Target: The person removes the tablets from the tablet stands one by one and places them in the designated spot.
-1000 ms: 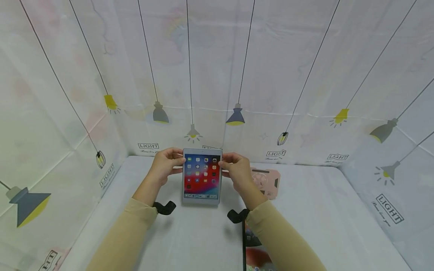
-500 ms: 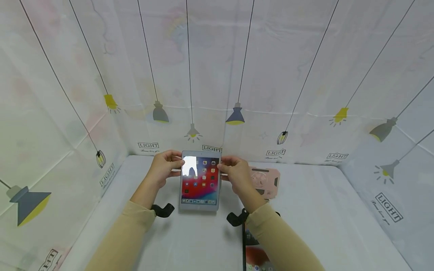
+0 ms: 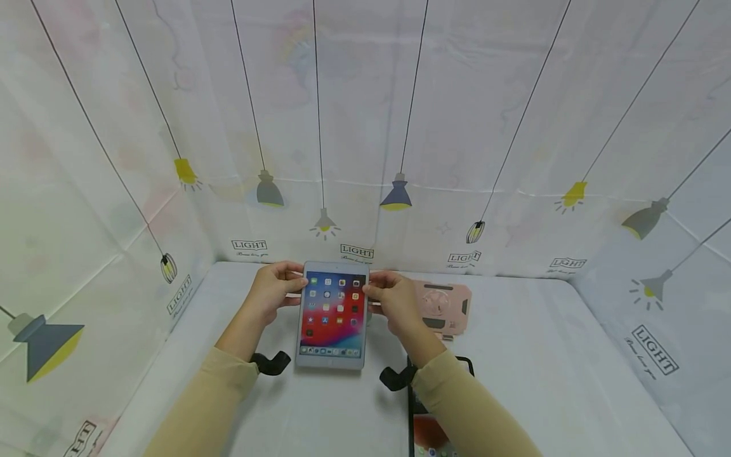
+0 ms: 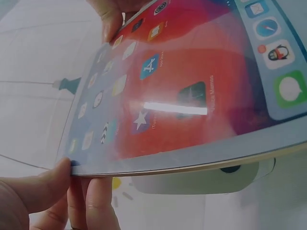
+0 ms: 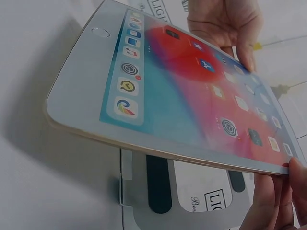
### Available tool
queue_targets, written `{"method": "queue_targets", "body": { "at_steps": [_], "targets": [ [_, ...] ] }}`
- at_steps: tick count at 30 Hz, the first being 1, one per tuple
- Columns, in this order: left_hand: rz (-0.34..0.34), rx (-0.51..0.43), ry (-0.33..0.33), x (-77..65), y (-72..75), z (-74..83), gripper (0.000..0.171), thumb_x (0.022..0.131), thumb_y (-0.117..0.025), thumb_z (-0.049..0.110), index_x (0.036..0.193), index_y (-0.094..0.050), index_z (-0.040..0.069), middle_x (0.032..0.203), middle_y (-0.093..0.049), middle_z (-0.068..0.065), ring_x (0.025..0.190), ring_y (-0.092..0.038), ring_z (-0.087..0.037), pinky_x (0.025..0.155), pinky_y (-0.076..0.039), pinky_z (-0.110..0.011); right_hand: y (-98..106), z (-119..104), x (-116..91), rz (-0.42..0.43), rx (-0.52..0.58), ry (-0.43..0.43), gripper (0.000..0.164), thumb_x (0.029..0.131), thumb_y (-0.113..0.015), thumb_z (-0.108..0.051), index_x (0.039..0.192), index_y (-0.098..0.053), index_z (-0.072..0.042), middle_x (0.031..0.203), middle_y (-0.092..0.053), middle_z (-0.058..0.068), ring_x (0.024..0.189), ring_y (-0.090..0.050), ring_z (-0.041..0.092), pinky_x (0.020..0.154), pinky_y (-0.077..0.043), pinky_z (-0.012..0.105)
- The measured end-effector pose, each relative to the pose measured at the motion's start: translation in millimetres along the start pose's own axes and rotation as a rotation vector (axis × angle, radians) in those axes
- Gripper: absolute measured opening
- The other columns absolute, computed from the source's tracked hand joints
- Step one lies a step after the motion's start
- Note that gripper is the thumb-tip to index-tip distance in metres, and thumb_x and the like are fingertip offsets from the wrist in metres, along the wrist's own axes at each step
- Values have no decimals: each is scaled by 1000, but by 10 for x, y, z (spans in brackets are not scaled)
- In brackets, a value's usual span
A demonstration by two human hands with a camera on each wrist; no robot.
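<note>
A white tablet [image 3: 334, 317] with a lit home screen is held in both hands, tilted with its top edge away from me. My left hand [image 3: 270, 293] pinches its upper left edge, thumb on the front and fingers behind. The right hand [image 3: 398, 303] pinches the upper right edge in the same way. Under the tablet, in the right wrist view, shows a pale grey stand [image 5: 138, 196] with dark pads and a cutout. Most of that stand is hidden behind the tablet in the head view.
A pink panel [image 3: 448, 306] with dark bars lies beyond my right forearm. Partly beneath that forearm is a black-edged tablet [image 3: 429, 433] with a lit screen. The white table [image 3: 548, 355] meets a lamp-printed cloth wall [image 3: 514, 241] at the back.
Both hands have brought the tablet down and toward me, slightly left. A glare crossed its screen half a second ago and is gone. More of the pink panel shows.
</note>
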State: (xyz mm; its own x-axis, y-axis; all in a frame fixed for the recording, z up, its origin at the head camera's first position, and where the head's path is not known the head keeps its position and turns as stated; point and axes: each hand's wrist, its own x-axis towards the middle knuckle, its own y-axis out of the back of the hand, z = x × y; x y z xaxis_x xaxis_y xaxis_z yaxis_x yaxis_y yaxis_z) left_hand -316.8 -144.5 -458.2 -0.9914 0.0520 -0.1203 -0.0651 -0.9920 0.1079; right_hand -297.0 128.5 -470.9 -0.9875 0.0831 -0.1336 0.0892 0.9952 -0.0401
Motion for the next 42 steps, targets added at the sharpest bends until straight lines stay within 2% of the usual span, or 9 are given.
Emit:
{"method": "queue_targets", "body": {
  "at_steps": [7,14,23,29,36,42],
  "targets": [
    [9,4,27,-60,-3,-65,33,100,-77,14,132,-71,7,104,-71,-6,88,-74,-17,77,-69,-34,-5,47,-51,-5,1,-52,23,94,-84,-14,117,-79,-14,107,-75,11,90,-78,25,72,-68,33],
    [24,22,51,-84,1,-144,28,100,-76,14,128,-72,10,104,-72,-7,87,-77,-19,80,-69,-38,-5,103,-87,-19,17,-74,24,94,-83,-11,118,-78,-10,102,-74,9,84,-77,22,67,-67,30],
    [28,56,72,-145,12,-197,29,101,-75,15,129,-71,9,107,-71,-9,90,-77,-19,73,-68,-29,-30,151,-151,-37,10,-97,28,94,-83,-13,120,-75,-7,106,-75,12,82,-78,21,66,-67,29],
    [21,55,106,-181,13,-264,28,101,-75,13,127,-70,8,105,-71,-9,88,-76,-19,72,-67,-30,-31,215,-198,-64,12,-148,28,96,-81,-13,122,-73,-6,111,-75,13,83,-78,21,67,-67,28],
    [25,64,124,-220,18,-352,27,100,-75,14,127,-70,8,105,-71,-9,87,-76,-20,71,-66,-29,-25,291,-240,-96,-4,-138,28,96,-80,-12,122,-72,-4,107,-76,12,81,-76,19,65,-66,27],
    [27,70,136,-261,19,-396,28,101,-75,13,128,-70,6,104,-71,-10,85,-75,-20,69,-66,-28,-17,331,-277,-112,-17,-162,28,96,-80,-14,121,-71,-5,108,-76,12,82,-77,20,66,-66,27]
  ]
}}
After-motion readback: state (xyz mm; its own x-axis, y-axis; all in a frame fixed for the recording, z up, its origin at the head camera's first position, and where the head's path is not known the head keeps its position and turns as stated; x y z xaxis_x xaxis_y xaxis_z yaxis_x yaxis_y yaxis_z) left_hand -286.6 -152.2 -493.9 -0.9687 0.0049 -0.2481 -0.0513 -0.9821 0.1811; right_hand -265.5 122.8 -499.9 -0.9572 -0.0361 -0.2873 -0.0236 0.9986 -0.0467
